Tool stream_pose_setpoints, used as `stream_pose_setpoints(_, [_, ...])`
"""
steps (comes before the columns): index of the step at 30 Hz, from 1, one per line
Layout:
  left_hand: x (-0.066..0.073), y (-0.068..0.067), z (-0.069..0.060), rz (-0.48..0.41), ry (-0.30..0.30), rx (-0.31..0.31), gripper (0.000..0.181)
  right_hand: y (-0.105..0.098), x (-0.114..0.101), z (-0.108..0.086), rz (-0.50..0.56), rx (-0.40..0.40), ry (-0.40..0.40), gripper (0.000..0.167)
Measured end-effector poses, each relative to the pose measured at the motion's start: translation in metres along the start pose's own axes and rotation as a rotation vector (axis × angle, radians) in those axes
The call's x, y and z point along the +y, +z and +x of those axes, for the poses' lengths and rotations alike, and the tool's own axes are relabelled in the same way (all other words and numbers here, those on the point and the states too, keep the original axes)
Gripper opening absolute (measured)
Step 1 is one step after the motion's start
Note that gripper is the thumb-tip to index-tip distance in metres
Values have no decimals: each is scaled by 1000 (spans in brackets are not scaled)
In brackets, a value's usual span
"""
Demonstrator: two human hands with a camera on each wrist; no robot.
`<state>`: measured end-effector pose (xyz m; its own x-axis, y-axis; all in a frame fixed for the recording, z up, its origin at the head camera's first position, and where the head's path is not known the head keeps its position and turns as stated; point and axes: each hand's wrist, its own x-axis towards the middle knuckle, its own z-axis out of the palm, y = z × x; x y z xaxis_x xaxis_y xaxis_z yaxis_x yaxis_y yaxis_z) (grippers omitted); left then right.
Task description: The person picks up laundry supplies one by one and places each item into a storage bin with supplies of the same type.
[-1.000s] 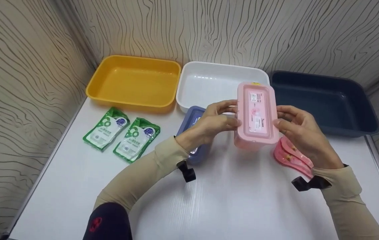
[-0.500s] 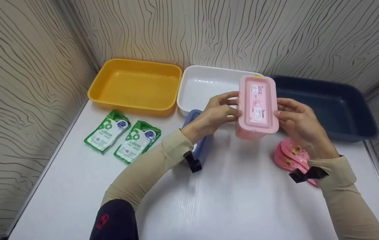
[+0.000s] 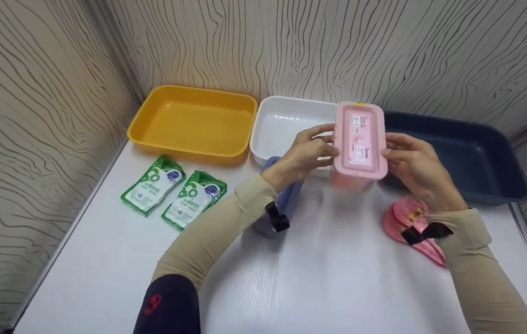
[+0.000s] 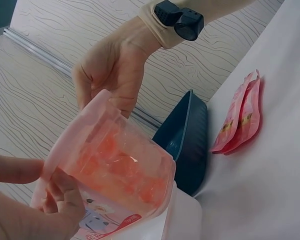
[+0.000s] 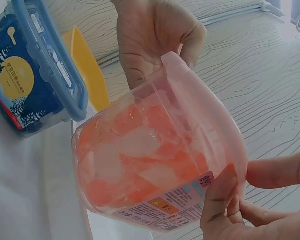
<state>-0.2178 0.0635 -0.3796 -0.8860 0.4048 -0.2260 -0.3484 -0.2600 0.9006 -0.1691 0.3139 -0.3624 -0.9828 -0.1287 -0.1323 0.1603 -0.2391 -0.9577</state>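
Observation:
Between both hands, a clear plastic box with a pink lid (image 3: pixel 360 139) hangs above the table, partly over the white tray (image 3: pixel 286 109). Pinkish-orange and whitish lumps show through its wall (image 5: pixel 135 155). My left hand (image 3: pixel 303 155) pinches the lid's left rim between thumb and fingers. On the opposite side, my right hand (image 3: pixel 423 164) pinches the right rim. A blue-lidded box (image 5: pixel 40 65) stands beneath the left forearm, which hides part of it in the head view. Near the right wrist lie pink pouches (image 3: pixel 407 218), partly covered by the wrist camera.
At the back, a yellow tray (image 3: pixel 191 123) stands left of the white one, and a dark blue tray (image 3: pixel 467 157) stands to the right. Two green-and-white pouches (image 3: pixel 152 185) lie at the left of the white table (image 3: pixel 328 278). Patterned panels (image 3: pixel 319 46) enclose the sides.
Both hands have carried the pink-lidded box a little farther back, toward the white tray. More of the pink pouches shows beside the right wrist. The head view has shifted slightly.

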Motion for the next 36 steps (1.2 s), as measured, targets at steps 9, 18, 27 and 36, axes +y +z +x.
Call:
stream_pose_setpoints(9, [5, 3, 14, 17, 5, 38, 67, -3, -3, 13, 77, 3, 15, 32])
stream_pose_setpoints(18, [4, 4, 33, 25, 3, 96, 65, -8, 1, 33, 31, 50, 0, 37])
stream_pose_setpoints(27, [-3, 9, 49, -16, 4, 169, 67, -18, 8, 48, 115, 41, 14, 35])
stream_pose_setpoints(36, [-9, 13, 60, -61, 9, 197, 73, -27, 14, 62, 161, 51, 16, 47])
